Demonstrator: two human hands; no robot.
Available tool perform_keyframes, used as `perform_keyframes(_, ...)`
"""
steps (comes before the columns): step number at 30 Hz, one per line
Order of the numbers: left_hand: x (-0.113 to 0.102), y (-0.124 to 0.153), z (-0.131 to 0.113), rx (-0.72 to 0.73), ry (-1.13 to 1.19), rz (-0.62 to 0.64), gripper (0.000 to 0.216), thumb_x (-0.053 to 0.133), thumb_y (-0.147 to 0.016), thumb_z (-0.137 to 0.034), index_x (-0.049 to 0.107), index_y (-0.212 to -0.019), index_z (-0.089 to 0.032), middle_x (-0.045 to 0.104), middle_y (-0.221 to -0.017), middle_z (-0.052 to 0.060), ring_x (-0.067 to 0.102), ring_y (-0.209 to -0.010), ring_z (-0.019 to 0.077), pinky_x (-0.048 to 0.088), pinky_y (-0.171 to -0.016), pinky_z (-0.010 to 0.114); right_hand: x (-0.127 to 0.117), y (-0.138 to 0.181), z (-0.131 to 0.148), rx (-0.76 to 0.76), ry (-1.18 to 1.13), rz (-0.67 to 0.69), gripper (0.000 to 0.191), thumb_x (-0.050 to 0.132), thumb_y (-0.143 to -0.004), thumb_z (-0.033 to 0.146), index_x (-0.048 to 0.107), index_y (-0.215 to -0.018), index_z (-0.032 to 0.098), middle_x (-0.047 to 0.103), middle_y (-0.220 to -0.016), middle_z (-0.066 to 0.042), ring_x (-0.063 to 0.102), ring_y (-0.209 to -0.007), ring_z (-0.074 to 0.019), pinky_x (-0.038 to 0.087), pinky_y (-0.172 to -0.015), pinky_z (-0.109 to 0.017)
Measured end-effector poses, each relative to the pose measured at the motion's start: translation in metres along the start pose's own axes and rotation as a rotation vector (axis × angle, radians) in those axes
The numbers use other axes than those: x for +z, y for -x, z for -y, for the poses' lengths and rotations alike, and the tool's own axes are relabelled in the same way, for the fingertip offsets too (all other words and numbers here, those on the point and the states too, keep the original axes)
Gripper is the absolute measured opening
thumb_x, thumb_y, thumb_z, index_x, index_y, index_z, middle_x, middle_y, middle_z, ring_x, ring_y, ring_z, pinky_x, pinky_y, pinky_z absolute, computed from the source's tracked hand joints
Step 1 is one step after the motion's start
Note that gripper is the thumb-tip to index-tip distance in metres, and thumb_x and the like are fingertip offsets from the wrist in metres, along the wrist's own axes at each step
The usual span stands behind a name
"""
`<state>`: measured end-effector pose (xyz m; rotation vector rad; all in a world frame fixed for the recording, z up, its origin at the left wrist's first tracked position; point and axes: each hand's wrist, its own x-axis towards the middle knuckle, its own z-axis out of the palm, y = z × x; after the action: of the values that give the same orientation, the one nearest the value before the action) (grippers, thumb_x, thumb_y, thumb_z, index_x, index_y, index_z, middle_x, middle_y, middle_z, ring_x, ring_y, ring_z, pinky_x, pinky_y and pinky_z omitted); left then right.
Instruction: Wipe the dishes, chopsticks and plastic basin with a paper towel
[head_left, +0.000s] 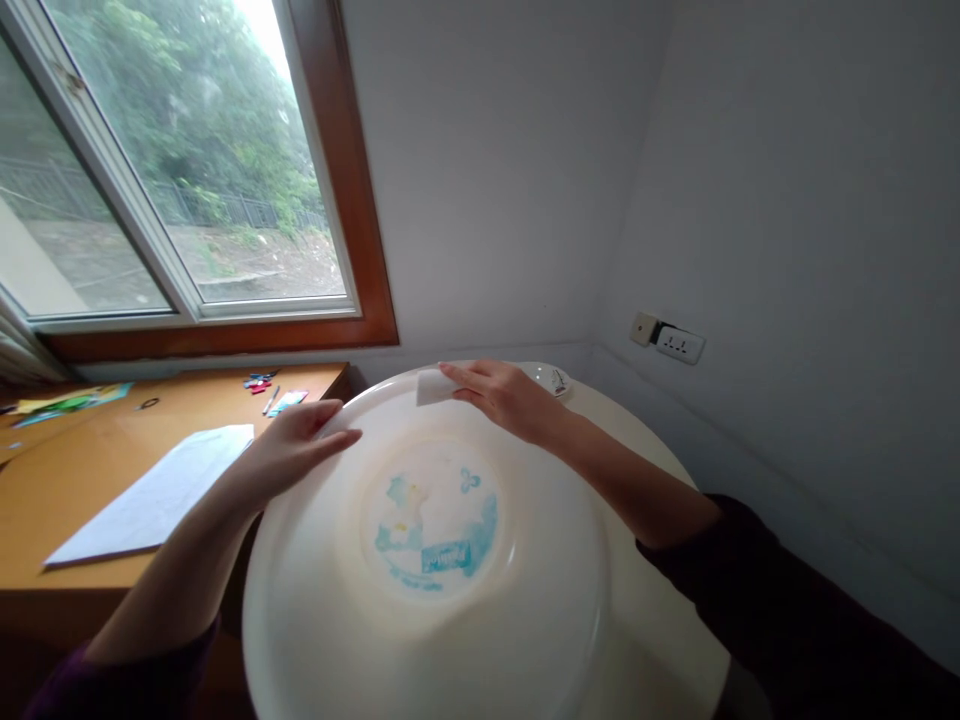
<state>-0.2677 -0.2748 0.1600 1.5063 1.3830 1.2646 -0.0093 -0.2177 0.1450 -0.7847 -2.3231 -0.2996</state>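
Observation:
A large round white basin [540,520] is tilted up in front of me, with a faded blue print [442,560] on its round middle. My left hand [304,450] grips the basin's upper left rim, thumb on the near side and the other fingers mostly hidden behind the rim. My right hand [499,395] is closed on a small white rectangular pad [435,387], pressed against the basin at its upper rim. I cannot tell whether the pad is a sponge or folded tissue. The basin's lower edge runs out of view.
Behind the basin is a rounded cream surface [652,440], with a small white item [551,378] at its back. A wooden desk [45,490] on the left bears white paper [161,490], a pen [271,400] and coloured scraps. Wall sockets [680,345] are at the right; a window is at the left.

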Motion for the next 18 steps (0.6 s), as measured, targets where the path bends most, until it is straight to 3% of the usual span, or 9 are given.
perform_keyframes(5, 0.011, -0.016, -0.024, 0.053, -0.213, 0.187, 0.017, 0.073, -0.048, -0.023, 0.057, -0.05, -0.019, 0.051, -0.047, -0.002, 0.049, -0.045, 0.0141, 0.033, -0.039, 0.021, 0.001, -0.006, 0.003, -0.051, 0.055, -0.032, 0.034, 0.05, -0.088, 0.02, 0.051, -0.121, 0.009, 0.065, -0.099, -0.012, 0.06, -0.091, -0.0198, 0.047, -0.078, -0.03)
perform_keyframes(9, 0.016, -0.014, -0.026, 0.061, -0.174, 0.171, 0.014, 0.07, -0.051, -0.021, 0.056, -0.049, -0.019, 0.049, -0.045, -0.002, 0.049, -0.044, 0.0142, 0.032, -0.039, 0.022, -0.007, -0.009, 0.006, 0.017, 0.175, 0.039, 0.025, 0.051, -0.089, 0.03, 0.055, -0.103, 0.009, 0.065, -0.09, -0.012, 0.06, -0.082, -0.0203, 0.043, -0.067, -0.028)
perform_keyframes(12, 0.017, -0.013, -0.024, 0.057, -0.137, 0.156, 0.015, 0.071, -0.049, -0.02, 0.056, -0.048, -0.019, 0.05, -0.044, -0.002, 0.049, -0.043, 0.0144, 0.033, -0.038, 0.022, -0.011, -0.016, 0.01, 0.07, 0.327, 0.145, 0.037, 0.045, -0.088, 0.046, 0.051, -0.097, 0.011, 0.064, -0.079, -0.011, 0.059, -0.067, -0.0201, 0.034, -0.053, -0.025)
perform_keyframes(18, 0.017, -0.012, -0.024, -0.015, -0.083, 0.172, 0.014, 0.073, -0.045, -0.018, 0.06, -0.05, -0.019, 0.054, -0.046, -0.001, 0.05, -0.041, 0.0141, 0.034, -0.036, 0.022, -0.011, -0.025, 0.011, 0.038, 0.494, 0.246, 0.052, 0.029, -0.089, 0.059, 0.051, -0.094, 0.012, 0.065, -0.068, -0.01, 0.06, -0.058, -0.0215, 0.025, -0.049, -0.026)
